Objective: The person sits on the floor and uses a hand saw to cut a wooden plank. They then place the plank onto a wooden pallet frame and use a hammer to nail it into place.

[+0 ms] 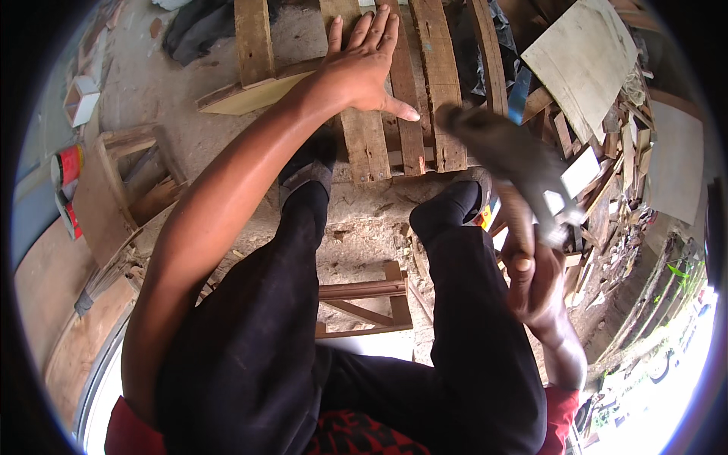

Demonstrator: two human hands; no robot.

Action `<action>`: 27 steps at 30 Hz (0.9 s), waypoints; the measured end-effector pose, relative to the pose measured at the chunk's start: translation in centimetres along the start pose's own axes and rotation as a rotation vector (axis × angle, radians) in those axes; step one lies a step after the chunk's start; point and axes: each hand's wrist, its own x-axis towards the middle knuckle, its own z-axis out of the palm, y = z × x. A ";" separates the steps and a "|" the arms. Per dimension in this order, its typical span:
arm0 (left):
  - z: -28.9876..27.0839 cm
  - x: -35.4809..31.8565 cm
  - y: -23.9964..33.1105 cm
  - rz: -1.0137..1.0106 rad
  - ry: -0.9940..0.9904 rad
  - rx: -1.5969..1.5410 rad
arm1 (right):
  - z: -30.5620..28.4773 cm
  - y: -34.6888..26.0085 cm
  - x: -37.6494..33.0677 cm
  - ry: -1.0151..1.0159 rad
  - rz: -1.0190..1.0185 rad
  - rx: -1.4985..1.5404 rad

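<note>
My left hand point(364, 68) lies spread and flat on the wooden slats point(364, 148) in front of me, fingers pointing away and thumb stretched to the right. Several of these rough, narrow boards run side by side away from my feet. To the right, my right hand point(538, 284) is closed round a hammer point(512, 148), raised over the right side of the slats. Motion smears the hammer's dark grey head, and its handle is mostly hidden by my fingers. No contact shows between hammer and boards.
Between my legs stands a small wooden frame point(364, 288). At the left are an open wooden box frame point(144, 178) and a red can point(68, 163). Scrap wood point(599, 205) heaps up at the right, with a pale board point(584, 64) above it. My shoes flank the slats' near ends.
</note>
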 end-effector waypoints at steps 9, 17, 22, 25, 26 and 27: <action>1.4 0.5 -0.3 -0.052 -0.122 0.115 | 1.5 3.5 -0.9 -0.126 0.213 -0.096; -0.5 -0.8 -0.7 0.229 -0.083 0.078 | 2.6 3.9 -0.4 -0.040 0.321 0.113; -1.3 0.5 -0.7 0.410 -0.150 -0.009 | 3.0 4.4 -1.1 -0.062 0.395 0.165; -1.6 0.7 -1.4 0.393 -0.151 -0.152 | 3.2 4.9 -1.3 -0.049 0.392 0.220; -1.7 0.7 -1.2 0.392 -0.167 -0.182 | 3.3 4.9 -1.3 -0.055 0.404 0.209; -1.8 0.7 -1.1 0.392 -0.183 -0.211 | 3.4 4.8 -1.2 -0.061 0.417 0.198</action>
